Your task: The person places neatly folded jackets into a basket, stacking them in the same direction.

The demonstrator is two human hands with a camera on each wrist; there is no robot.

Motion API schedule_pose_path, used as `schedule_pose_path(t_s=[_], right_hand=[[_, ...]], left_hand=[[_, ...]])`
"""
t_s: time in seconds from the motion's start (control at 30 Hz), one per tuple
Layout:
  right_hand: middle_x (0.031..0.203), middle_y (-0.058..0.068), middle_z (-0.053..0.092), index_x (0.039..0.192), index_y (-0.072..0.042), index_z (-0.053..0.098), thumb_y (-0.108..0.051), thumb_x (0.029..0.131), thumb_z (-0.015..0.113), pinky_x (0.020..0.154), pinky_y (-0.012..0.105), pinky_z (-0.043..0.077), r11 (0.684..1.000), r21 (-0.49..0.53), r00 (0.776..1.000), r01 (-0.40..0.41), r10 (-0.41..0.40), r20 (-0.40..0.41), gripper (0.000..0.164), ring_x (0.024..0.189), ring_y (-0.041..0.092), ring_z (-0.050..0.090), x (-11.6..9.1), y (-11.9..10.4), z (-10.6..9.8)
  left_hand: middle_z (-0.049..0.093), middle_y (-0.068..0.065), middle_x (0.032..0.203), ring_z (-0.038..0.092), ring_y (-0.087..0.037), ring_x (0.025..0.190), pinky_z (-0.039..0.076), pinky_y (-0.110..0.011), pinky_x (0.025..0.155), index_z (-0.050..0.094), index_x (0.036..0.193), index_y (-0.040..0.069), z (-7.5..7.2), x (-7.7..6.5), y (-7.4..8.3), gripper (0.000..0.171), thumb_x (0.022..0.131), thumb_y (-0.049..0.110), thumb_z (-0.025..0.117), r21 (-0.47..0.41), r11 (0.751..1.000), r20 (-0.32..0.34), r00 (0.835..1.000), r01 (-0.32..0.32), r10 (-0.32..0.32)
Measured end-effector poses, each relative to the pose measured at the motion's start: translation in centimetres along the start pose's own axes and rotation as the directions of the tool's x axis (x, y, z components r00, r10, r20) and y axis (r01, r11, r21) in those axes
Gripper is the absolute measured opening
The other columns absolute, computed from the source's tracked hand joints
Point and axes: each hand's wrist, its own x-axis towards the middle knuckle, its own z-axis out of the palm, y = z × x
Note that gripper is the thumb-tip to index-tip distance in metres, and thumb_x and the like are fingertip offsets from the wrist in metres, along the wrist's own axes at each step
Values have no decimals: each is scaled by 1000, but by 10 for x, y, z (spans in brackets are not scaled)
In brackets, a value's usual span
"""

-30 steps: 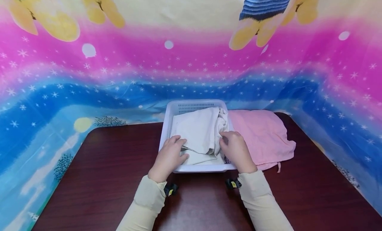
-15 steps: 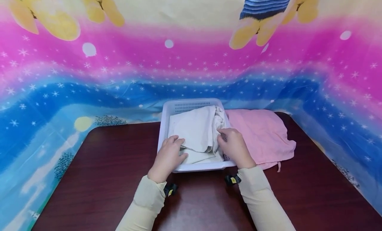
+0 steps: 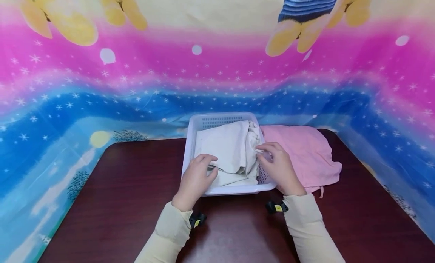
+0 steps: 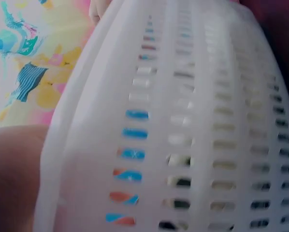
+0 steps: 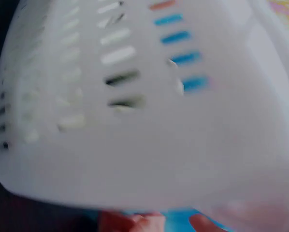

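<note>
Right hand (image 3: 281, 168) apparently pinches the crumpled right side of folded off-white cloth (image 3: 224, 145) in rectangular white plastic basket (image 3: 234, 190); left hand (image 3: 196, 179) loosely spread. Light tension advisable.

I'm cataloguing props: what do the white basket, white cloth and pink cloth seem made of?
White basket: likely molded plastic, smooth, slightly glossy, regularly slotted. White cloth: matte fabric, perhaps cotton, holding creased folds. Pink cloth: matte fabric, possibly cotton, with gentle wrinkles.
</note>
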Motion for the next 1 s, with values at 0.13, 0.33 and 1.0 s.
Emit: schedule_pose_path(t_s=[0.13,0.33,1.0], right_hand=[[126,17,62,124,-2,70,-9,98,64,94,54,52,999,-28,999,41,-41,13,28,110,34,62,-4,3,-15],[122,15,65,126,-4,68,-9,98,64,90,55,54,986,-99,991,133,-129,39,29,102,31,65,-10,8,-35],[120,16,66,131,-5,66,-4,94,69,86,4,40,963,-164,974,214,-224,-43,37,97,31,67,-17,27,-67]], left_hand=[[69,-7,115,67,-24,106,54,-42,90,72,115,9,5,-2,7,21,94,12,68,-89,993,-103,993,-74,65],[70,-4,105,67,-18,96,56,-36,80,71,112,11,16,-2,21,20,93,8,66,-133,975,-221,964,-180,148],[57,-15,123,63,-24,110,56,-32,89,57,129,-1,52,-11,79,38,91,-1,61,-525,806,-216,959,-273,184]])
